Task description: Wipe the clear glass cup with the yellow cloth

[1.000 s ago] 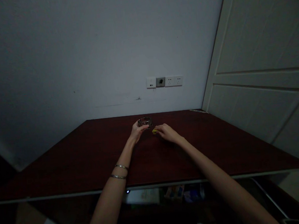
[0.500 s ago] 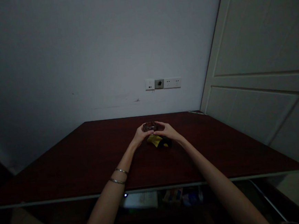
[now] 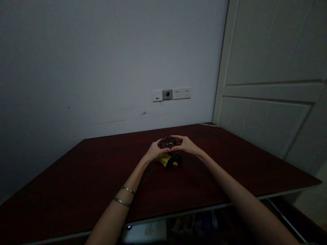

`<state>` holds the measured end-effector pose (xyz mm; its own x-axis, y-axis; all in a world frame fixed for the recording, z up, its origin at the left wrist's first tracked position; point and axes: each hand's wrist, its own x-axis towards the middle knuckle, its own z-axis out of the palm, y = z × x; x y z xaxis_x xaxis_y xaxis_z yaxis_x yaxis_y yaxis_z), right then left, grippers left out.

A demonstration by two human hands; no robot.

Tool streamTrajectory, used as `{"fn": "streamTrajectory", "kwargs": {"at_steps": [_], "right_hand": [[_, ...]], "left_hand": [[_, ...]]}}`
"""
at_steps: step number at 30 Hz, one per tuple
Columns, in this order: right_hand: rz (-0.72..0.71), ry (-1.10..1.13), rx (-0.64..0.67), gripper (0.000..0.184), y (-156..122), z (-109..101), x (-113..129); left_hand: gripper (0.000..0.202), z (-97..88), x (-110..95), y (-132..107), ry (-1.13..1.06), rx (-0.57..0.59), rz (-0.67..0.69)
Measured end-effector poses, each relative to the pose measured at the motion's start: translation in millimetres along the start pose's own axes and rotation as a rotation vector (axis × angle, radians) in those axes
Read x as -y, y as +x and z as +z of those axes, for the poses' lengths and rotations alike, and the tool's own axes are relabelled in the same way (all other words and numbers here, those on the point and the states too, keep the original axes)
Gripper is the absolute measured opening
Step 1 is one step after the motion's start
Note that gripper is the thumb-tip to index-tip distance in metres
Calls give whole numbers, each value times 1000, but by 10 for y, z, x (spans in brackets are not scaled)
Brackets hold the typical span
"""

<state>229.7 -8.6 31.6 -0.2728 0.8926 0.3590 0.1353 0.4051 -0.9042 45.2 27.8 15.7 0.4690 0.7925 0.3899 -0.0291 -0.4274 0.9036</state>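
A round, dark see-through glass ashtray point(image 3: 167, 142) is held between both my hands over the middle of the table. My left hand point(image 3: 154, 151) curves around its left side, thumb along the front. On the other side, my right hand point(image 3: 187, 145) grips it with the thumb in front and fingers behind. The two thumbs nearly meet. Just nearer to me lies a small black and yellow thing point(image 3: 166, 160), perhaps a crumpled cloth, partly covered by my hands. Whether the ashtray touches the table is hard to see.
The dark red table point(image 3: 100, 188) reaches back to a pale wall with a row of sockets point(image 3: 181, 94). A white panelled door point(image 3: 267, 110) stands at the right. Below the table's front edge, a white flat object point(image 3: 145, 232) and other dim items sit on a shelf.
The view has turned slightly to the right. Both hands, with the ashtray between them, have shifted a little right relative to the black and yellow thing.
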Motion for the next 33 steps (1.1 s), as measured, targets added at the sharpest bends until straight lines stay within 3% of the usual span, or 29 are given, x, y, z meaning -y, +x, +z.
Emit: {"fn": "streamTrajectory", "kwargs": {"at_steps": [7, 11, 15, 21, 33], "right_hand": [[20, -102, 14, 72, -134, -747, -72], [84, -204, 24, 72, -262, -1138, -199], [136, -249, 18, 71, -395, -1396, -398], [206, -277, 31, 74, -537, -1559, -613], [243, -302, 73, 74, -602, -1572, -717]], "left_hand": [[58, 512, 7, 452, 221, 57, 134], [65, 878, 62, 620, 385, 89, 89], [72, 1176, 172, 703, 537, 158, 39], [78, 1394, 367, 748, 668, 175, 32], [78, 1451, 475, 719, 698, 237, -64]]}}
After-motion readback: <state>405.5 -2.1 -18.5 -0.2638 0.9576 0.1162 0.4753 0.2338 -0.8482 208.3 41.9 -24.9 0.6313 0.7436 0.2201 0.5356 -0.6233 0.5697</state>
